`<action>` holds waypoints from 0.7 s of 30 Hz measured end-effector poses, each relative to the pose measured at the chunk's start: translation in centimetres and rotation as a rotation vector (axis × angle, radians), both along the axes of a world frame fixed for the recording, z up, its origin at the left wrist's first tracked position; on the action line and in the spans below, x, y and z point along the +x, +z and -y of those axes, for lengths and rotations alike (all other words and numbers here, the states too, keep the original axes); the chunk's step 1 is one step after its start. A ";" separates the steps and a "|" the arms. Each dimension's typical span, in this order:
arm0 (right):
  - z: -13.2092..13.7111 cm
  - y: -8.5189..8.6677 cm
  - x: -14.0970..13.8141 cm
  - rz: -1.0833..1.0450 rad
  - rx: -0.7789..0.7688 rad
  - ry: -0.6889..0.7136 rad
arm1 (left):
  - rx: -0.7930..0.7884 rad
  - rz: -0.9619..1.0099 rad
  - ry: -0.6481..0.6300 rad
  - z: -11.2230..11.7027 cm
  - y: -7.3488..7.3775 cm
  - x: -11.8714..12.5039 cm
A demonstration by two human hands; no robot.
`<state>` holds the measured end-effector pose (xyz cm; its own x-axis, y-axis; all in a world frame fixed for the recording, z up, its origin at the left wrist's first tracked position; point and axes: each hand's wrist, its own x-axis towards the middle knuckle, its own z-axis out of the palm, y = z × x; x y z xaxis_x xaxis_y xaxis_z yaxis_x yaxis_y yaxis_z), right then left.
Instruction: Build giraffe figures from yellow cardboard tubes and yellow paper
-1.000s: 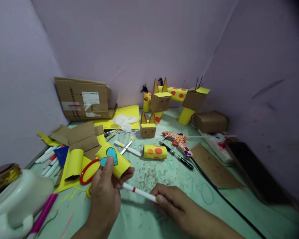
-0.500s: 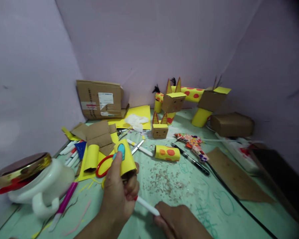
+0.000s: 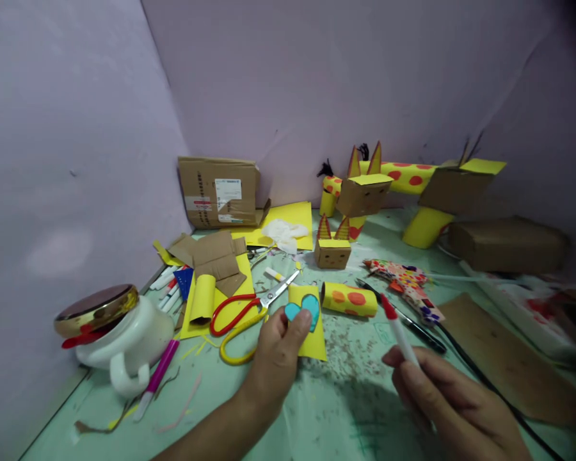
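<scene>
Yellow paper (image 3: 315, 346) is standing out from the left hand (image 3: 281, 349), whose grip is closing thumb over fingers on it near the desk's middle; a turquoise heart (image 3: 310, 306) is showing at its face, partly under the thumb. To the right, the right hand's (image 3: 454, 390) grip is pinching a slim, smooth white marker (image 3: 403, 339), its red end pointing up. Metal scissors (image 3: 276, 292) with red and yellow looped handles are lying left of the paper, while a round, orange-spotted tube (image 3: 349, 299) is resting just beyond it. Farther off, a boxy cardboard head (image 3: 333, 257) is wearing pointed ears, and crumpled white tissue (image 3: 288, 234) is sitting on flat yellow sheets. Glossy and rounded, a white pot (image 3: 141, 333) is standing at left. Brownish specks are dotting the pale green desk (image 3: 326, 416); plain lilac walls (image 3: 345, 83) are enclosing it.
</scene>
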<state>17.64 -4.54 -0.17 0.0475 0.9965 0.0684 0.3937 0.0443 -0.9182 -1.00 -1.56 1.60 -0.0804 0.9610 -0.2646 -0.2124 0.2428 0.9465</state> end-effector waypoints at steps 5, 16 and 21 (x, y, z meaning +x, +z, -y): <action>-1.6 -1.5 1.5 0.109 -0.002 0.004 | 0.067 -0.136 0.003 -0.4 -0.3 -0.3; -2.6 -3.4 2.5 0.789 0.196 0.094 | 0.125 -0.030 0.057 -0.2 -0.7 -0.3; -2.3 -1.8 2.6 0.809 0.539 0.076 | 0.130 -0.017 0.107 -0.3 -1.1 -0.5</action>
